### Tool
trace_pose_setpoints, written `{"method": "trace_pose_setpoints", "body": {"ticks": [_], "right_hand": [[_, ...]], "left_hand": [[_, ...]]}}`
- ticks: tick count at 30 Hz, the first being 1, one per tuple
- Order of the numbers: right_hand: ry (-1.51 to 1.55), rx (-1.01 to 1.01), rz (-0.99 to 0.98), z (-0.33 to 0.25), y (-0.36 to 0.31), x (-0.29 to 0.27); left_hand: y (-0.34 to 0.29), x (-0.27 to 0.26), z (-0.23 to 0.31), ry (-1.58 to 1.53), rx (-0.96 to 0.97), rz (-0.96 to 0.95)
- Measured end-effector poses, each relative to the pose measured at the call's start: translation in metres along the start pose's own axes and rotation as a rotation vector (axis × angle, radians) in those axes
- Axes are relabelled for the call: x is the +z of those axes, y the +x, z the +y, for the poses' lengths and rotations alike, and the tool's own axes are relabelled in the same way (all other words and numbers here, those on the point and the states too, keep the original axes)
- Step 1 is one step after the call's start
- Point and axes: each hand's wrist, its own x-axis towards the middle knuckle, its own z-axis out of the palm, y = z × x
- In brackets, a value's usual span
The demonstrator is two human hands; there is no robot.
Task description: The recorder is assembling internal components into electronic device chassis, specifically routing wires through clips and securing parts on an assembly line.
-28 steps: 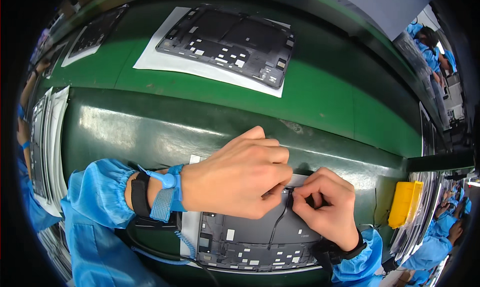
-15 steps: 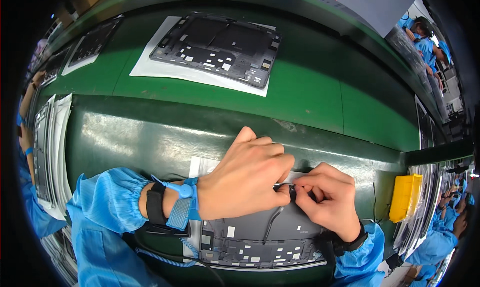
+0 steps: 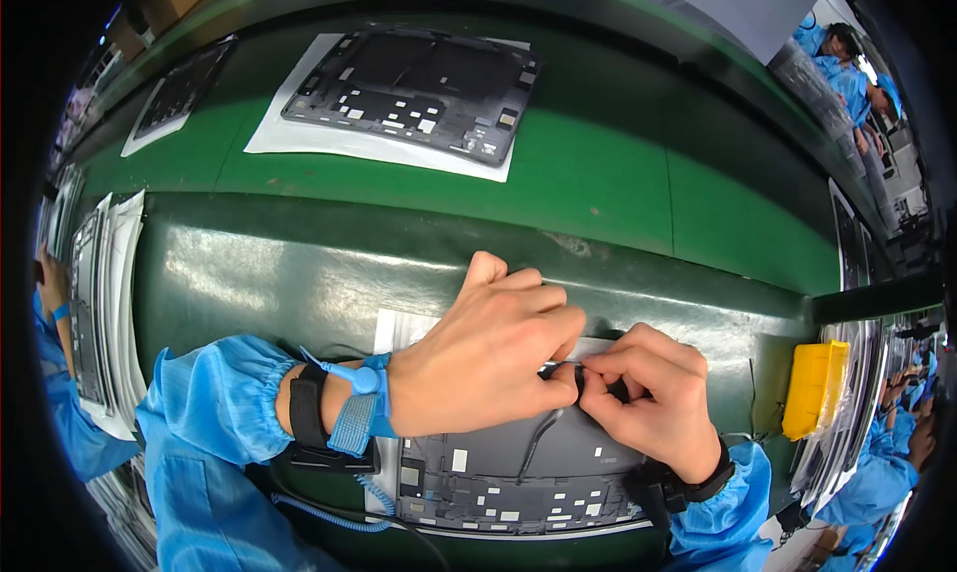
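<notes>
My left hand and my right hand meet fingertip to fingertip above a dark grey device housing. Both are closed in a pinch on a small black strip, most of which the fingers cover. Under them lies the flat housing, dotted with white patches along its near side, its far part hidden by my hands. A thin dark curved strip runs across its surface. Around my left wrist is a blue anti-static strap with a coiled cord.
Beyond the bench ledge, another housing rests on white sheeting on a green belt. Stacked housings stand at left. A yellow bin is at right, near more stacks. Co-workers in blue sit on both sides.
The far housing and the belt seam have shifted slightly left. My fingertips have come a little closer together, and the thin shiny piece seen between them earlier is now mostly covered.
</notes>
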Motion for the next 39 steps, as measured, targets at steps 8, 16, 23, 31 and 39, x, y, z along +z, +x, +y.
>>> {"method": "trace_pose_setpoints", "body": {"ticks": [8,16,23,31,39], "right_hand": [[-0.165,-0.151,0.035,0.008,-0.006,0.000],[-0.019,-0.035,0.005,0.007,-0.002,-0.010],[0.048,0.045,0.005,0.006,-0.002,-0.009],[0.037,0.086,0.011,0.019,-0.011,-0.026],[-0.079,-0.050,0.037,0.028,-0.016,-0.027]], "left_hand": [[0.003,0.006,0.007,0.027,0.016,-0.012],[0.011,0.005,0.014,-0.037,-0.043,-0.009],[0.014,0.001,0.014,-0.083,-0.106,-0.061],[0.026,0.018,0.024,-0.043,-0.027,-0.047],[0.028,0.025,0.025,-0.045,0.058,-0.024]]}}
